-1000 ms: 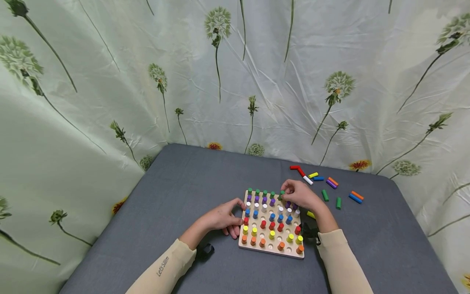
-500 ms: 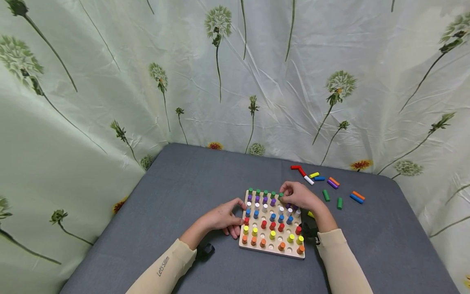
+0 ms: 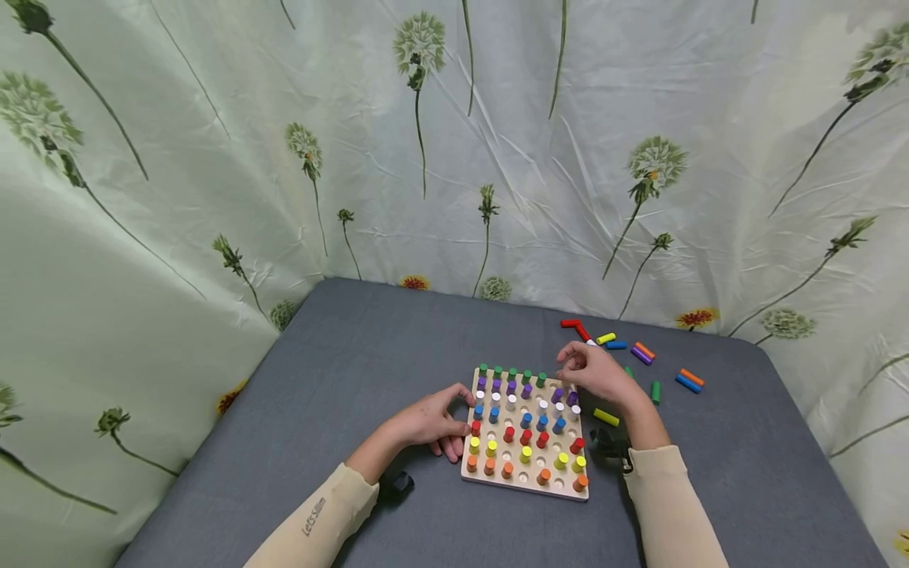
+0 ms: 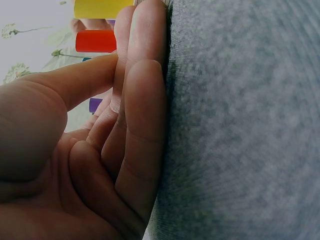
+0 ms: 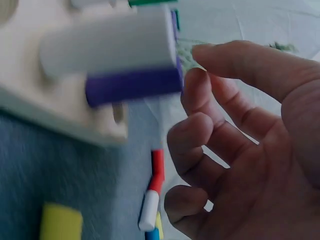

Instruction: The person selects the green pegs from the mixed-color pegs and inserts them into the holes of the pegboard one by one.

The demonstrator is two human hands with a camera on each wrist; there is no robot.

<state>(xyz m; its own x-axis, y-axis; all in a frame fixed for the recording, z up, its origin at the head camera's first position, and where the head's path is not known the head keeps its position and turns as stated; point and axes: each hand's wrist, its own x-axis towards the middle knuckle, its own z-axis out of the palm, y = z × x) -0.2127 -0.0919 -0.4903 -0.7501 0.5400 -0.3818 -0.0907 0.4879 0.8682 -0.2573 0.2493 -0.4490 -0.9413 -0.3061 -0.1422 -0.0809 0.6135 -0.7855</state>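
A square wooden pegboard (image 3: 524,487) lies on the grey table, with rows of coloured pegs standing in its holes. My left hand (image 3: 429,420) rests at the board's left edge, thumb near a red peg (image 4: 95,41); its fingers lie fairly straight along the table in the left wrist view. Past the back right corner of the board, my right hand (image 3: 600,372) holds nothing, its fingers loosely bent. The nearest green peg (image 3: 542,379) stands in the back row. A white peg (image 5: 107,42) and a purple peg (image 5: 135,86) stand near the right hand in the right wrist view.
Loose pegs lie right of and behind the board: a yellow peg (image 3: 606,417), a green peg (image 3: 656,392), a blue peg (image 3: 688,383) beside an orange peg (image 3: 692,377), and several more near the back edge. A floral curtain (image 3: 454,158) hangs behind the table.
My right hand has let go of the green peg in the back row and moved up and to the right. The left hand has stayed at the board's edge.
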